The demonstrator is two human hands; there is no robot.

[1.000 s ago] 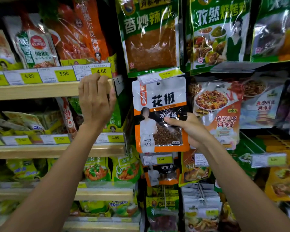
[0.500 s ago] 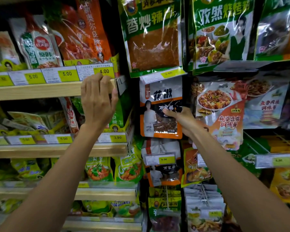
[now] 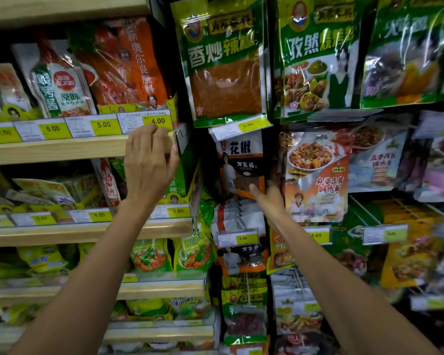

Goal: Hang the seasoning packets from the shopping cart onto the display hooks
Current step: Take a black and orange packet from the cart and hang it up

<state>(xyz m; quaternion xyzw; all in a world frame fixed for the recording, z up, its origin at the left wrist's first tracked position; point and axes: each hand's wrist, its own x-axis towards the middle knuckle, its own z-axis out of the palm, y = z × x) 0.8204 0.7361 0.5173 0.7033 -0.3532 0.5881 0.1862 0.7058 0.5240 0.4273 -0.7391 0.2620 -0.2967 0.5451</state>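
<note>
A white, black and orange peppercorn seasoning packet (image 3: 241, 162) hangs on the display hook behind the 3.50 price tag (image 3: 242, 127), in the middle column of hanging goods. My right hand (image 3: 268, 201) pinches the packet's lower right corner, thumb on the front and fingers hidden behind it. My left hand (image 3: 149, 162) rests against the front of the wooden shelf (image 3: 62, 149), with its fingertips at the 4.00 price label (image 3: 157, 121). The hook's wire is hidden by the tag and packet. No shopping cart is in view.
Green seasoning bags (image 3: 226, 62) hang above the packet. A tofu sauce packet (image 3: 318, 175) hangs right beside it, with more of the same peppercorn packets (image 3: 241, 254) below. Wooden shelves of pouches fill the left; further hooks and tags (image 3: 385, 233) stick out on the right.
My right hand pushed the peppercorn packet back and up along the hook, so it now hangs deep under the 3.50 tag. My left hand stayed on the shelf edge.
</note>
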